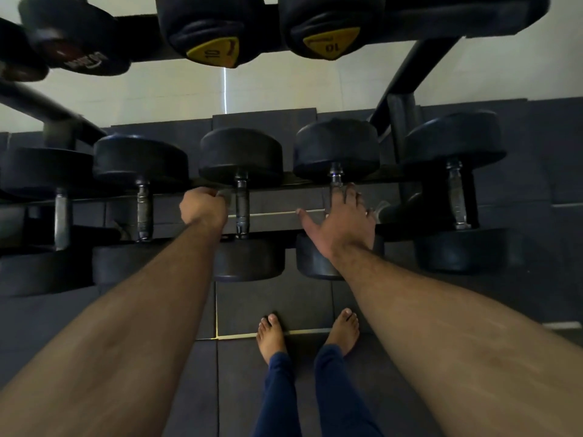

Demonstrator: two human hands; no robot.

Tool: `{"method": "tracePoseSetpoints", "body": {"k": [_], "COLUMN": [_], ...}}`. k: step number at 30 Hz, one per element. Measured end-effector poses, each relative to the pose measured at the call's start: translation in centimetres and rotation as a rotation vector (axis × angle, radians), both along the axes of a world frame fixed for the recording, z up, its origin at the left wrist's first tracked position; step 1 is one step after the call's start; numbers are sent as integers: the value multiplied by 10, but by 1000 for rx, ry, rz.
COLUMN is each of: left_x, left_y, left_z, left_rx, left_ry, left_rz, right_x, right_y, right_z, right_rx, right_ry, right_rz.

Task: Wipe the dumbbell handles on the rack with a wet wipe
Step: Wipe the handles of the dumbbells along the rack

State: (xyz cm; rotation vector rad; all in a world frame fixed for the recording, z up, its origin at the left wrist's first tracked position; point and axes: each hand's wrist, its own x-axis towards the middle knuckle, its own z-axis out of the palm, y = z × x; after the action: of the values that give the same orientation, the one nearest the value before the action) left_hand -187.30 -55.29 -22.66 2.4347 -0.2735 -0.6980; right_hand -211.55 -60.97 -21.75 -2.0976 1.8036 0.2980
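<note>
From the head view, both bare forearms reach forward and down to the lower shelf of the dumbbell rack (315, 184), where five black dumbbells lie in a row with their metal handles pointing toward the person. Taking the middle dumbbell handle (241, 203) as landmark: the left hand (203, 205) sits just to its left, knuckles up and fingers curled into a fist, with a pale scrap at the fingertips that may be the wet wipe (224, 194), too dim to tell for sure. The right hand (342, 220) lies over the next dumbbell handle (336, 176) to the right of the landmark, fingers straight and loosely spread along it, thumb stretched out toward the landmark. Above hang two dumbbells (214, 33) marked 10. Below, bare feet (271, 334) stand on the dark floor mats (94, 313).
</note>
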Motion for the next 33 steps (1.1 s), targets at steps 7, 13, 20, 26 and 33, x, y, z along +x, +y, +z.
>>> {"method": "tracePoseSetpoints", "body": {"k": [7, 13, 20, 26, 33], "left_x": [0, 11, 19, 21, 33], "left_y": [-21, 6, -14, -3, -14], "left_z": [-17, 2, -23, -17, -20], "left_rx": [32, 305, -4, 420, -66], "left_ry": [-38, -414, -582, -176, -556], "left_rz": [-133, -920, -1288, -1529, -1139], "right_x": [4, 8, 12, 11, 12], "right_y": [1, 0, 0, 0, 0], "right_z": [-5, 0, 3, 4, 4], "right_rx": [-17, -15, -4, -2, -2], "right_ry": [26, 38, 65, 67, 66], "right_rz": [-11, -16, -22, -14, -24]}}
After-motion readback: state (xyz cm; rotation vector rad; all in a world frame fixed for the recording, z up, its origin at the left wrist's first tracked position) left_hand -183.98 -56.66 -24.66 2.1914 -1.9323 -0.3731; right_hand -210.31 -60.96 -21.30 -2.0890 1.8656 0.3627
